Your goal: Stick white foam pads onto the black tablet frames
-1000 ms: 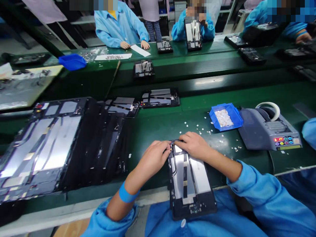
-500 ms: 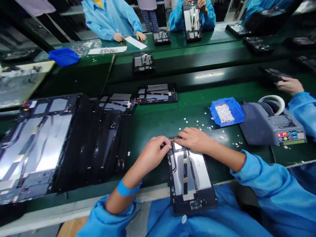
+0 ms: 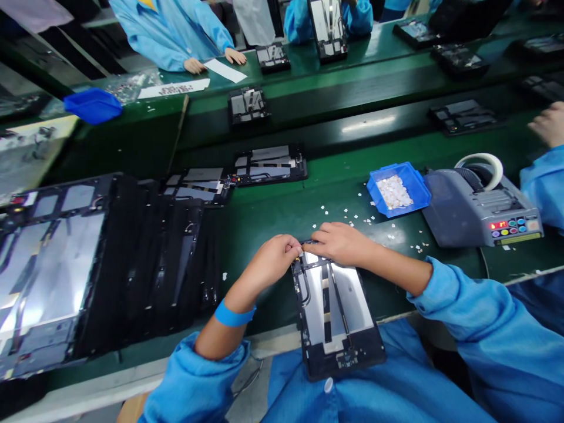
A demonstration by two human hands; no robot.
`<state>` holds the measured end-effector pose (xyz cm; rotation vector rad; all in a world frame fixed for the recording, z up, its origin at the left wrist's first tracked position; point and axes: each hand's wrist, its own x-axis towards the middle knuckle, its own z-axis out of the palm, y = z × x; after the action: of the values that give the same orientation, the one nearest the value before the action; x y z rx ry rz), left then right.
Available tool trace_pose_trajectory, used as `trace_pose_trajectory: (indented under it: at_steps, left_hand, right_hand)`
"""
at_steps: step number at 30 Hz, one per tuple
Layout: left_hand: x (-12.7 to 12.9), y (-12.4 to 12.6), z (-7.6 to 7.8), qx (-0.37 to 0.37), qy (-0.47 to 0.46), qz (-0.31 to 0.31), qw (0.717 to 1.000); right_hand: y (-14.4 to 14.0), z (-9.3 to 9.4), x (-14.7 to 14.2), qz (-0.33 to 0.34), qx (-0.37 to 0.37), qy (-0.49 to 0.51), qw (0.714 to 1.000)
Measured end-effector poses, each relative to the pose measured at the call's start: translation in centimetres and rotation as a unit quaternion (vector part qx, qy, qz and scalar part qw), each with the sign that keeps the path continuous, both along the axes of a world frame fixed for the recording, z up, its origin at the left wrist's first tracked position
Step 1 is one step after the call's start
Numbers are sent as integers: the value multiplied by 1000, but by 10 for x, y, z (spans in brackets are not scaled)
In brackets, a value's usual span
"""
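An opened tablet (image 3: 359,299) lies tilted in front of me, its inner side up with silver plates and dark cables, its lower end at my blue coat. My left hand (image 3: 275,258) is closed in a pinch at the tablet's upper left corner. Something small and pale shows at those fingertips, too small to name. Across the top edge rests my right hand (image 3: 341,244), fingers bent over the tablet and index fingertip near the same corner. My right thumb is hidden.
On the left leans a row of opened tablets (image 3: 48,258). A blue tray (image 3: 420,197) of small white pieces stands beside a grey tape dispenser (image 3: 462,205). White bits lie scattered on the green bench (image 3: 264,217). A co-worker's hand (image 3: 549,124) is at the right edge.
The camera view has shifted slightly. At the right, the co-worker's hand has let go of a tablet, which now lies on the line. My hands stay at the same corner.
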<state>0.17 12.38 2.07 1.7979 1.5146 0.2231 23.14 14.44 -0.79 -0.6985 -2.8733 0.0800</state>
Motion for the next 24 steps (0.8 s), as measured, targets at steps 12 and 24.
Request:
trace_pose_trajectory:
  at_steps: [12, 24]
  left_hand:
    - [7, -2, -2, 31, 41, 9, 999]
    - [14, -17, -10, 104, 49, 47, 992]
  right_hand:
    - [0, -1, -1, 1, -1, -9, 1000]
    - [0, -4, -1, 9, 4, 6, 1000]
